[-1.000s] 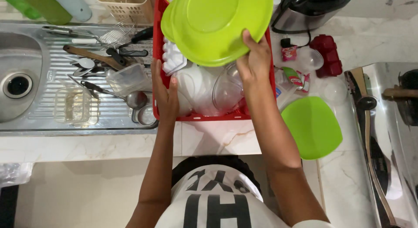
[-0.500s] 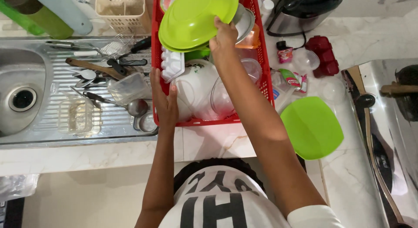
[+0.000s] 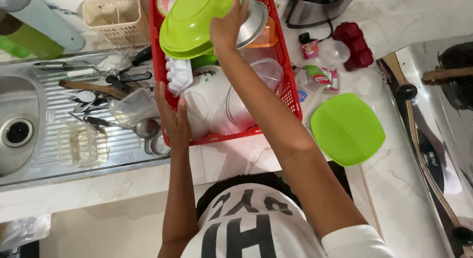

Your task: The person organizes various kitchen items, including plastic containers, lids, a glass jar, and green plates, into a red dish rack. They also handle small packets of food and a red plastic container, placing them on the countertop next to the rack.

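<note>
Marble counter (image 3: 236, 164) with steel sink at 9 o'clock. Red dish rack (image 3: 290, 90) at 12 o'clock. Right hand (image 3: 227, 26) closed on stacked green plates (image 3: 194, 24) above rack. Left hand (image 3: 172, 117) fingers extended, flat against rack's left wall. Another green plate (image 3: 347, 129) at 3 o'clock.

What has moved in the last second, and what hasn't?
The right hand has carried the green plates away from the body to the far end of the red rack, over the dishes there, gripping their rim throughout. The left hand stays on the rack's near left edge. The green plate on the counter has not moved.
</note>
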